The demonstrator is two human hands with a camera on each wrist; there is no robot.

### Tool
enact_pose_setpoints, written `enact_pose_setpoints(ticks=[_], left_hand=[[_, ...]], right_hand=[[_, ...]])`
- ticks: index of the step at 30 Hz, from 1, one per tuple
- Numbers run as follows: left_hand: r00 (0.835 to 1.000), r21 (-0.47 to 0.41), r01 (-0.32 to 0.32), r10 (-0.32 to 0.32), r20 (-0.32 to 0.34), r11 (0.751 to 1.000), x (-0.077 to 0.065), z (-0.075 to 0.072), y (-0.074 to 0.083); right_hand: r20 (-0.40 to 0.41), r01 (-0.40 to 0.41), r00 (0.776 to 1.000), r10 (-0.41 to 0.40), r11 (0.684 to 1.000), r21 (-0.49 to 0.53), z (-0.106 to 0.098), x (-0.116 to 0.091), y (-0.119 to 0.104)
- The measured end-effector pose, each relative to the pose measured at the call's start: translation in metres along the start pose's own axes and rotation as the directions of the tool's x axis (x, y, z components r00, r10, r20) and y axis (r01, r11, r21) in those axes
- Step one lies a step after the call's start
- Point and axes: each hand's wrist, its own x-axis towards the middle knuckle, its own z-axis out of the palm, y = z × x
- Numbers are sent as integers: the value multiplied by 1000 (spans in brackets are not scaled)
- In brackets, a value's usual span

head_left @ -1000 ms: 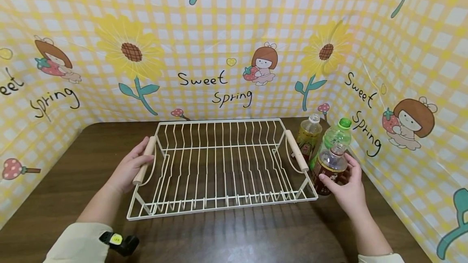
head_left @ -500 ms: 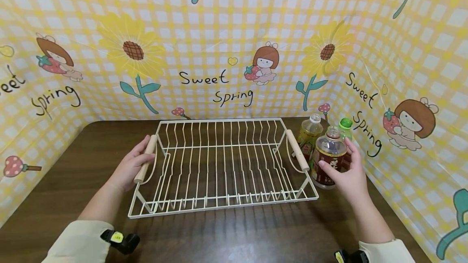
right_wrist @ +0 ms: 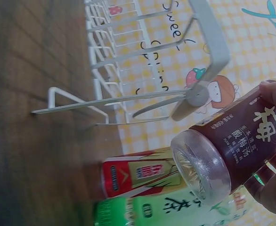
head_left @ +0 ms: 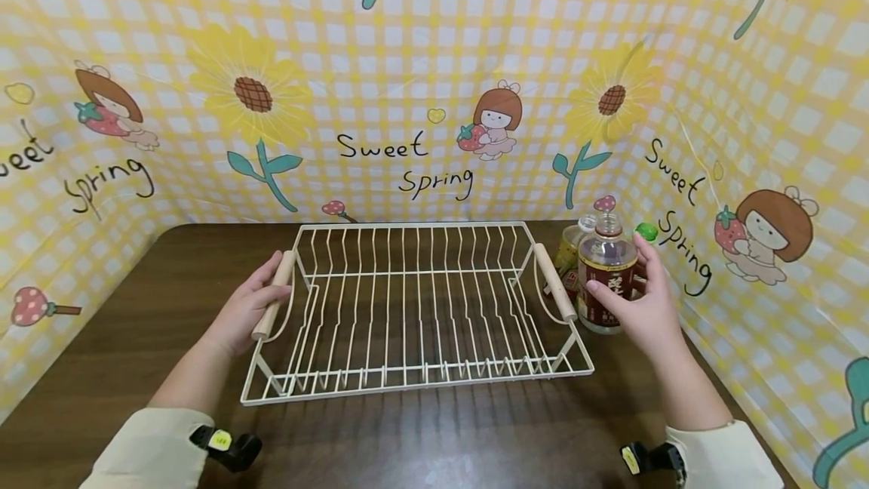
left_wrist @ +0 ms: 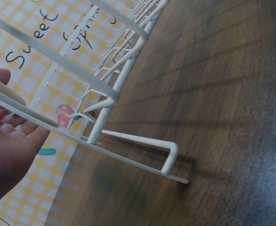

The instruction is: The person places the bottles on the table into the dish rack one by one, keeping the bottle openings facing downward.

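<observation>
My left hand (head_left: 246, 309) grips the left wooden handle (head_left: 268, 315) of a cream wire dish rack (head_left: 421, 386), thumb over the handle and fingers behind it. At the rack's right side, my right hand (head_left: 648, 315) holds an uncapped plastic bottle (head_left: 603, 272) with a dark brown label, thumb on the near side. Its clear base (right_wrist: 201, 165) shows in the right wrist view, raised off the table. Behind it stand a bottle with a yellow and red label (head_left: 567, 249) and a green bottle, mostly hidden except its green cap (head_left: 647, 232).
The rack's right wooden handle (head_left: 555, 281) lies just left of the held bottle. All stands on a dark wood table (head_left: 434, 444). A yellow checked cloth (head_left: 380, 81) with printed flowers and figures encloses the back and sides.
My right hand has lifted the brown-labelled bottle and moved it slightly left, so it now covers most of the green bottle. My left hand has stayed on the rack handle.
</observation>
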Motion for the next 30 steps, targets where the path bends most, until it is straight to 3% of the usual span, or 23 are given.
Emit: enact_pose_setpoints(ticks=[16,21,30], left_hand=[[1000,-16,-5,5,5,1000,0,0,0],[1000,-2,6,-6,0,1000,0,1,1],[999,10,31,-31,-11,999,-1,2,3]], right_hand=[[34,63,997,-63,998,0,5,21,-36],[54,109,993,-110,994,10,15,28,-44],[158,115,980,-122,992,55,40,35,-59]])
